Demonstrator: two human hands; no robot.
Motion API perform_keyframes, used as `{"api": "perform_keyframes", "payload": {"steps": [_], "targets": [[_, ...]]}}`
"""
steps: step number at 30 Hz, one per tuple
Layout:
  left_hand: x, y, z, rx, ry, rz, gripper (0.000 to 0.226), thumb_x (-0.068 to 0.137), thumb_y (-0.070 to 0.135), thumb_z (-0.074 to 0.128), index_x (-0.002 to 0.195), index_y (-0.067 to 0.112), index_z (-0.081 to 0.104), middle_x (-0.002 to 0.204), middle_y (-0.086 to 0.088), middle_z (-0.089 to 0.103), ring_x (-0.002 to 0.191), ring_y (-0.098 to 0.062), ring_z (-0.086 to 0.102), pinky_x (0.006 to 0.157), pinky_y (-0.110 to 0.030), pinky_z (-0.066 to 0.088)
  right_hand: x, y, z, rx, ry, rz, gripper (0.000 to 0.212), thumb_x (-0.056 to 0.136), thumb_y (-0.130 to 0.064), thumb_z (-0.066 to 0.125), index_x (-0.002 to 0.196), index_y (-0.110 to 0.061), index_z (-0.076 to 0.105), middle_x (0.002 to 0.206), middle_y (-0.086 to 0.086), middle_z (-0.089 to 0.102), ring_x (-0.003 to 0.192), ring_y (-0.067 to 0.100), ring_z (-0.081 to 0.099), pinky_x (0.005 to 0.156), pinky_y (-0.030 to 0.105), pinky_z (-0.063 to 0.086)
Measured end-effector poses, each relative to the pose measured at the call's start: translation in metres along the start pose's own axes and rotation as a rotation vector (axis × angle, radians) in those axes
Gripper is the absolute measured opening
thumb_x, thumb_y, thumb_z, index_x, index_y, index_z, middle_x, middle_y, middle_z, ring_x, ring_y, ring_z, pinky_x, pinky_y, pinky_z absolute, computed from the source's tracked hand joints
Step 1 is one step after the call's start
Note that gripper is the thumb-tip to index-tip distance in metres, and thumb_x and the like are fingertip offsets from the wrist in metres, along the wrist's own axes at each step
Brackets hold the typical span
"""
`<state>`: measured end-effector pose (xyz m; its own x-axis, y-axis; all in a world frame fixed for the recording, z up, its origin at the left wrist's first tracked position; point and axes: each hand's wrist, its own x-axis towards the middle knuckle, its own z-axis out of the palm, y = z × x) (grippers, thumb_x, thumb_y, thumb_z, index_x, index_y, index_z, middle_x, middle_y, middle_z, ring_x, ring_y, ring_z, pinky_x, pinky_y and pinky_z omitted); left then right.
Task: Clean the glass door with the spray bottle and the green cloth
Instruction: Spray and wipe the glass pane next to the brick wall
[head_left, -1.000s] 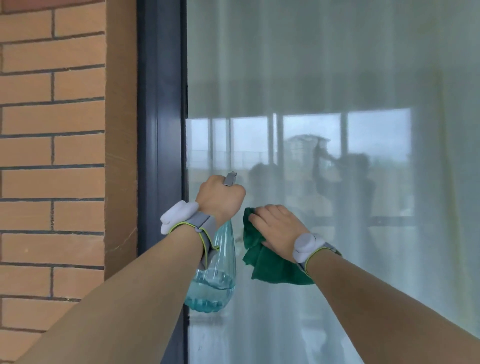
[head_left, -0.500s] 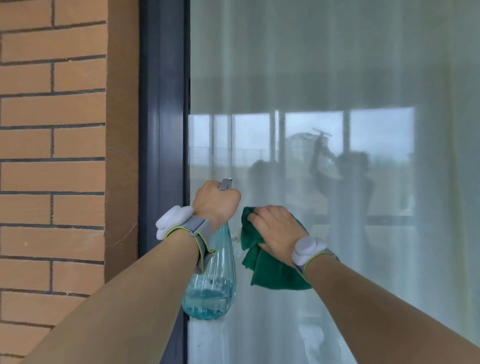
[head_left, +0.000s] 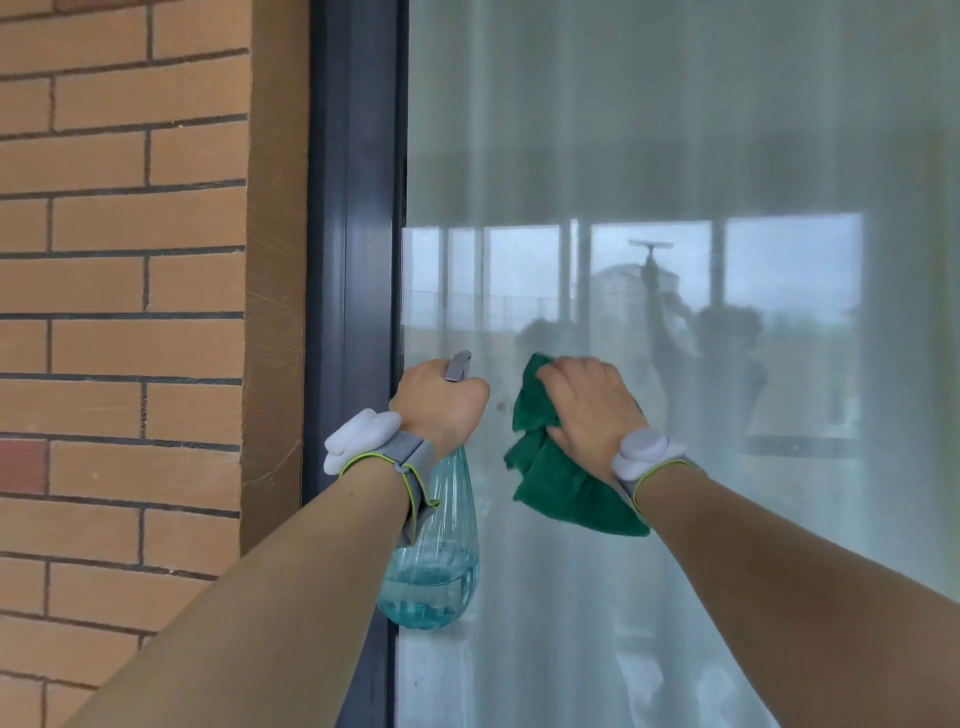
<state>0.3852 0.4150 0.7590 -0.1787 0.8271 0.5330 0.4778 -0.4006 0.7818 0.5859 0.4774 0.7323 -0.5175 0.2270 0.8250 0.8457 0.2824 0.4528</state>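
The left hand (head_left: 441, 405) has its fingers wrapped round the spray bottle (head_left: 434, 566), which hangs below them. Just right, the right hand (head_left: 584, 410) fingers curl over the green cloth (head_left: 558, 488), pressing it against the glass door (head_left: 675, 156).

Left hand (head_left: 440, 402) is wrapped round the grey head of the clear, ribbed plastic spray bottle (head_left: 434, 566), pale blue liquid pooled in its bottom, right by the dark metal door frame (head_left: 353, 260). Right hand (head_left: 587, 410) presses the crumpled green cloth (head_left: 561, 488) against the big glass door (head_left: 675, 156), white curtain (head_left: 649, 623) behind it. Orange brick wall (head_left: 119, 312) on the left.
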Motion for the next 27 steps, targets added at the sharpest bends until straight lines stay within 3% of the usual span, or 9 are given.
{"api": "perform_keyframes", "payload": {"steps": [3, 8, 11, 13, 19, 27], "targets": [[-0.001, -0.003, -0.002, 0.043, -0.010, -0.022, 0.007, 0.082, 0.013, 0.046, 0.084, 0.014, 0.053, 0.075, -0.007, 0.053, 0.057, -0.030, 0.064, 0.063, -0.030, 0.046, -0.012, -0.006, 0.009, -0.013, -0.029, -0.103, 0.065, 0.064, -0.021, 0.077, 0.122, -0.010, 0.049, 0.112, 0.009, 0.056, 0.095, 0.031, 0.053, 0.084, 0.038, 0.037], [-0.004, -0.003, -0.002, 0.020, -0.120, -0.053, 0.006, 0.082, 0.007, 0.048, 0.080, 0.013, 0.048, 0.077, -0.008, 0.047, 0.056, -0.030, 0.057, 0.059, -0.026, 0.040, 0.002, 0.008, -0.008, -0.053, -0.009, 0.070, 0.062, 0.067, -0.020, 0.077, 0.122, -0.007, 0.052, 0.110, 0.012, 0.056, 0.091, 0.033, 0.053, 0.078, 0.040, 0.040], [-0.002, 0.000, 0.001, 0.021, -0.127, -0.025, 0.020, 0.082, 0.007, 0.050, 0.069, 0.015, 0.037, 0.068, -0.005, 0.040, 0.062, -0.027, 0.040, 0.056, -0.025, 0.029, 0.011, 0.023, -0.021, -0.063, -0.018, 0.134, 0.060, 0.070, -0.022, 0.076, 0.123, -0.006, 0.052, 0.110, 0.013, 0.054, 0.091, 0.033, 0.051, 0.076, 0.040, 0.039], [-0.001, 0.001, 0.004, 0.011, -0.126, -0.012, 0.026, 0.082, 0.006, 0.050, 0.067, 0.017, 0.031, 0.066, -0.003, 0.034, 0.065, -0.025, 0.029, 0.054, -0.027, 0.021, 0.009, 0.026, -0.023, -0.022, -0.035, 0.094, 0.059, 0.071, -0.023, 0.074, 0.123, -0.006, 0.052, 0.110, 0.013, 0.054, 0.092, 0.033, 0.050, 0.077, 0.040, 0.039], [-0.006, 0.007, 0.026, -0.061, -0.036, 0.033, 0.027, 0.081, 0.004, 0.050, 0.072, 0.019, 0.029, 0.067, 0.000, 0.026, 0.067, -0.023, 0.021, 0.055, -0.031, 0.015, -0.041, 0.020, -0.018, 0.074, -0.158, -0.170, 0.056, 0.066, -0.032, 0.067, 0.115, -0.012, 0.053, 0.106, 0.006, 0.055, 0.086, 0.026, 0.049, 0.076, 0.034, 0.035], [-0.024, 0.058, 0.090, -0.142, -0.109, 0.046, 0.029, 0.075, 0.011, 0.050, 0.062, 0.021, 0.026, 0.064, -0.001, 0.030, 0.072, -0.024, 0.025, 0.058, -0.031, 0.019, -0.109, 0.052, -0.032, 0.102, -0.299, -0.218, 0.055, 0.065, -0.039, 0.067, 0.113, -0.016, 0.054, 0.103, -0.001, 0.055, 0.084, 0.020, 0.050, 0.075, 0.029, 0.037]]}}
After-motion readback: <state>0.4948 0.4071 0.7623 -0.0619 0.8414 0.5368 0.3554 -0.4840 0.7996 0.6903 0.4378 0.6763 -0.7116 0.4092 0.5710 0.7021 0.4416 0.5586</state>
